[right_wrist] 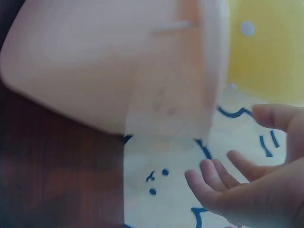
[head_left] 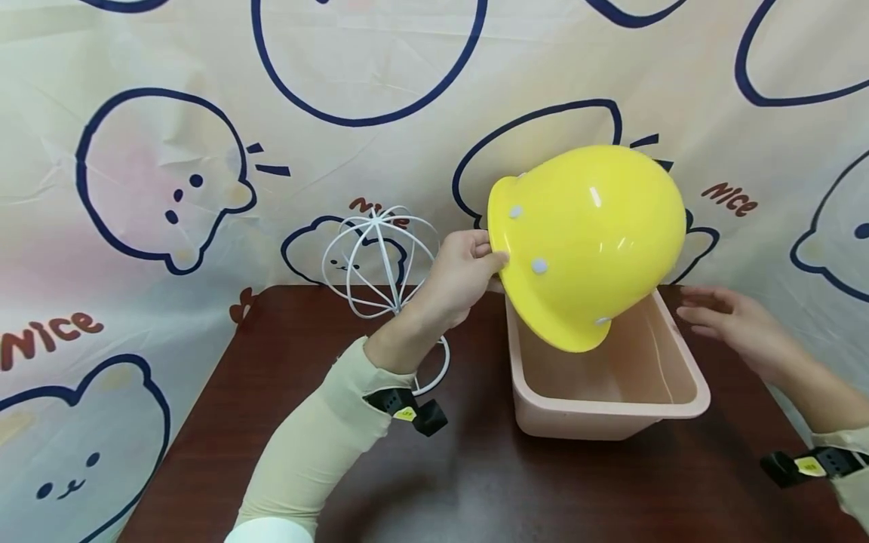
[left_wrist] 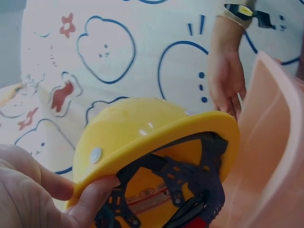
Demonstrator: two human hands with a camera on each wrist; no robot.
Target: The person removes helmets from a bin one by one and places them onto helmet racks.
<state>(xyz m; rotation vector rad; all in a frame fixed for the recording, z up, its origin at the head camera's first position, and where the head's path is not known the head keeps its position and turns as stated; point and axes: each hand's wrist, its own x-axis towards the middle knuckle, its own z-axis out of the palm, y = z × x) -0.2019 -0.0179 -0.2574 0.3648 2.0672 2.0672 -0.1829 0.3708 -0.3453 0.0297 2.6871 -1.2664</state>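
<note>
1. Pale green sleeve [head_left: 319, 437] closest to us, slanting up on the near left of our landmark, the pink bin [head_left: 577, 424]; a black wrist camera [head_left: 400, 407] sits strapped at its cuff.
2. Follow that arm to the left grip [head_left: 465, 275], by the bin's far left corner: thumb and fingers pinch the brim of the yellow helmet [head_left: 597, 226]. Sensible choice, I'd say; a thin edge looks easier for one hand than that smooth, rounded crown.
3. And the helmet itself? Held up over the far part of the bin, tipped, crown towards the bin's right side, lowest stretch of brim over the bin's mouth. Whether it touches the rim, I can't tell. Its hollow faces the left arm, so the left wrist view catches the dark harness [left_wrist: 211, 183] inside.
4. Over to the right grip [head_left: 720, 324], just right of the bin's far end: fingers spread, pinching nothing, perhaps placed there to be near the bin's wall.
5. Left of the bin, partly behind that left arm, a white wire stand [head_left: 396, 305], well apart from the bin, which probably leaves the arm room.
6. Underneath, the dark table [head_left: 441, 483] carries the bin, mouth upward, presumably for easy reach from above.
</note>
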